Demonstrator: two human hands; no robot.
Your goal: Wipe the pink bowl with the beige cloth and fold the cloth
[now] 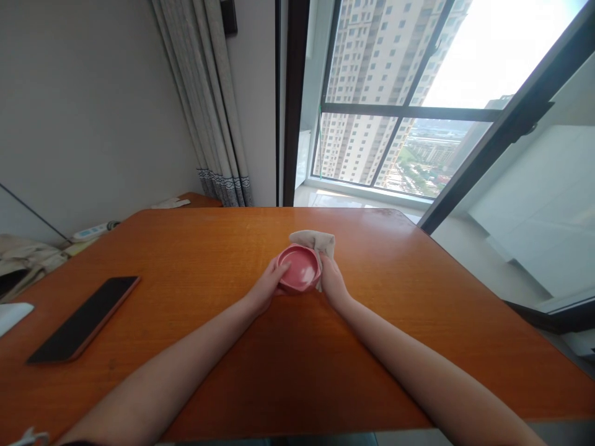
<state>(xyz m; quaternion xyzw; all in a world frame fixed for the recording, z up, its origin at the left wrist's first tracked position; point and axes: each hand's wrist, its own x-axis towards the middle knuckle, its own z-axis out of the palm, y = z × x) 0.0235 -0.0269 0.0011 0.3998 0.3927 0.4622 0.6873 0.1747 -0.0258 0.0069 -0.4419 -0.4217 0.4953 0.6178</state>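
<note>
A small pink bowl (298, 269) is held above the middle of the wooden table (209, 266), tilted so that its inside faces me. My left hand (268, 282) grips its left side, the thumb over the rim and the other fingers hidden beneath. At the bowl's right side, my right hand (333, 279) is closed on a light beige cloth (316, 240), which spreads behind the bowl and touches its rim. Most of the right hand's fingers are hidden by the cloth and the bowl.
A dark phone-like slab (88, 322) with a reddish edge lies on the table at left. Beyond the left edge are a white power strip (95, 231) and crumpled fabric (28, 260). Grey curtains (209, 99) hang behind, and a large window (372, 124) stands at the back right.
</note>
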